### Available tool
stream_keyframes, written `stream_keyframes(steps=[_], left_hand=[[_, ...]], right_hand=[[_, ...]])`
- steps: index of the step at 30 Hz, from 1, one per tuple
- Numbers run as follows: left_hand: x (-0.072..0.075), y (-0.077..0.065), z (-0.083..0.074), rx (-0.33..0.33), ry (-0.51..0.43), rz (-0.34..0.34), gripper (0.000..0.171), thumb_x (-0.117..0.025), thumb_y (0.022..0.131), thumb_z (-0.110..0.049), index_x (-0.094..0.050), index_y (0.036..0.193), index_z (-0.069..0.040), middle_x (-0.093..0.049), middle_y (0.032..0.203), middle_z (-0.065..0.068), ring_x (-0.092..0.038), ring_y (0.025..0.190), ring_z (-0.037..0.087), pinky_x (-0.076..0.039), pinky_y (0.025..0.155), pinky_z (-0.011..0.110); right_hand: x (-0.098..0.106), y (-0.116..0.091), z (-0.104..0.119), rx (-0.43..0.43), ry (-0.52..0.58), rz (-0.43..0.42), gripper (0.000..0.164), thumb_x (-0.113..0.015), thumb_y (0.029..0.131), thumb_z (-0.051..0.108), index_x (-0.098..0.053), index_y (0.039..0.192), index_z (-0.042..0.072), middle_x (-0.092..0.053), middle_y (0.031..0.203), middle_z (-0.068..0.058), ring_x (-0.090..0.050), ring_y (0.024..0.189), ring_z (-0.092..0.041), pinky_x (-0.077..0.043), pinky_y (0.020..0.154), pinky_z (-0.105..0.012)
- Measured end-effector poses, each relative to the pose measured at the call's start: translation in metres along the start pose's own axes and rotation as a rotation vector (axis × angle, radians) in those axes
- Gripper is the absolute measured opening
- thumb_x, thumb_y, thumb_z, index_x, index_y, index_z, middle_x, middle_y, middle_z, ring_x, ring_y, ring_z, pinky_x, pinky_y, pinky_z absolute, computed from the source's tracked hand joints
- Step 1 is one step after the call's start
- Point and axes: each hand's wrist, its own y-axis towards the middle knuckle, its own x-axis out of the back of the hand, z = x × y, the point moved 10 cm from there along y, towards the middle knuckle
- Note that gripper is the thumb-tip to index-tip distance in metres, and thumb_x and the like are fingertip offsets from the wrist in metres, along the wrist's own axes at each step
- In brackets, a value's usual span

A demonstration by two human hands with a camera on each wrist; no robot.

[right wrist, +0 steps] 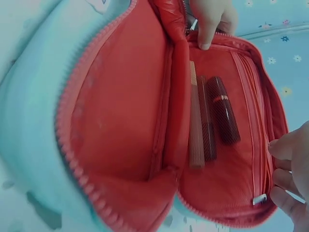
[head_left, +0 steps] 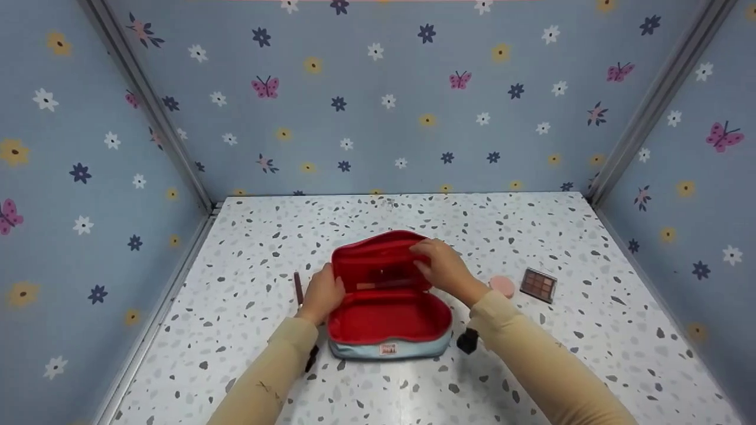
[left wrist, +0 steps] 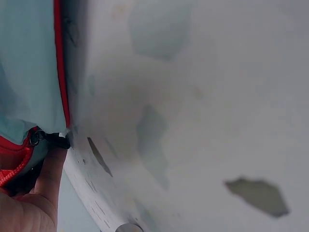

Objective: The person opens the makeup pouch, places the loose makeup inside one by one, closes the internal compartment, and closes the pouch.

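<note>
A light blue makeup bag (head_left: 360, 352) with a red lining lies unzipped, its lid raised at the back. My left hand (head_left: 323, 294) grips the lid's left side, the thumb over the inner face near the hinge. At the lid's opposite edge, by its zipped inner pocket, my right hand (head_left: 444, 267) pinches the fabric. Inside the lid, the right wrist view shows a tan stick (right wrist: 195, 121), a slim dark tube (right wrist: 207, 125) and a dark lipstick tube (right wrist: 225, 111). The bag's deeper half holds nothing visible.
Right of the bag lie a pink round puff (head_left: 501, 286) and an eyeshadow palette (head_left: 538, 285). A black object (head_left: 468, 340) sits below my right wrist. On the left are a brown pencil-like stick (head_left: 298, 287) and another black item (head_left: 312, 358), partly hidden by my sleeve.
</note>
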Motion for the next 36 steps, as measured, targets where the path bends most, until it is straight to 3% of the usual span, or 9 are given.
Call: stream_keyframes(steps=[9,16,20,25,30,32,36], left_hand=[[0.004,-0.001,-0.005,-0.042,0.002,-0.026,0.024,-0.054,0.105,-0.015,-0.062,0.118,0.004,-0.075,0.105,0.023,-0.075,0.097,0.035,-0.062,0.087,0.054],[0.001,0.004,-0.005,-0.035,-0.010,-0.003,0.024,-0.053,0.107,-0.015,-0.061,0.120,0.003,-0.074,0.108,0.023,-0.074,0.102,0.036,-0.062,0.091,0.054],[0.000,0.007,-0.004,-0.026,-0.006,0.013,0.025,-0.054,0.106,-0.015,-0.061,0.123,0.002,-0.075,0.112,0.023,-0.074,0.105,0.036,-0.061,0.094,0.054],[0.000,0.007,-0.007,-0.043,-0.009,0.004,0.025,-0.053,0.106,-0.013,-0.060,0.124,0.003,-0.074,0.113,0.024,-0.074,0.105,0.036,-0.061,0.094,0.055],[0.006,-0.001,-0.016,-0.070,-0.005,-0.028,0.023,-0.055,0.104,-0.012,-0.061,0.120,0.003,-0.075,0.110,0.023,-0.074,0.102,0.034,-0.061,0.092,0.054],[0.013,-0.008,-0.028,-0.088,-0.035,-0.032,0.022,-0.055,0.104,-0.011,-0.061,0.119,0.004,-0.075,0.110,0.024,-0.074,0.102,0.034,-0.061,0.093,0.052],[0.016,-0.011,-0.034,-0.099,-0.054,-0.042,0.020,-0.056,0.104,-0.010,-0.062,0.117,0.003,-0.075,0.107,0.024,-0.073,0.097,0.033,-0.060,0.088,0.050]], right_hand=[[0.012,-0.019,-0.031,-0.118,0.080,-0.092,0.030,-0.077,0.097,0.000,-0.074,0.126,-0.003,-0.075,0.114,-0.018,-0.072,0.104,-0.033,-0.062,0.094,-0.051],[0.013,-0.033,-0.049,-0.184,0.115,-0.181,0.037,-0.079,0.094,-0.001,-0.068,0.130,-0.004,-0.073,0.117,-0.020,-0.069,0.105,-0.036,-0.061,0.092,-0.052],[0.011,-0.038,-0.059,-0.253,0.133,-0.209,0.050,-0.081,0.094,0.002,-0.061,0.138,-0.008,-0.068,0.125,-0.026,-0.068,0.110,-0.040,-0.060,0.096,-0.054],[0.001,-0.039,-0.072,-0.345,0.204,-0.175,0.061,-0.077,0.097,0.004,-0.049,0.149,-0.012,-0.067,0.129,-0.031,-0.068,0.116,-0.045,-0.059,0.102,-0.057],[-0.020,-0.041,-0.080,-0.394,0.285,-0.087,0.055,-0.067,0.104,0.002,-0.046,0.153,-0.010,-0.073,0.124,-0.028,-0.073,0.113,-0.040,-0.061,0.100,-0.053],[-0.027,-0.041,-0.082,-0.407,0.312,-0.061,0.053,-0.065,0.106,0.002,-0.046,0.155,-0.008,-0.075,0.122,-0.025,-0.074,0.112,-0.037,-0.061,0.099,-0.050],[-0.032,-0.043,-0.085,-0.424,0.359,-0.067,0.047,-0.061,0.107,0.000,-0.050,0.153,-0.005,-0.075,0.119,-0.022,-0.073,0.111,-0.033,-0.062,0.100,-0.047]])
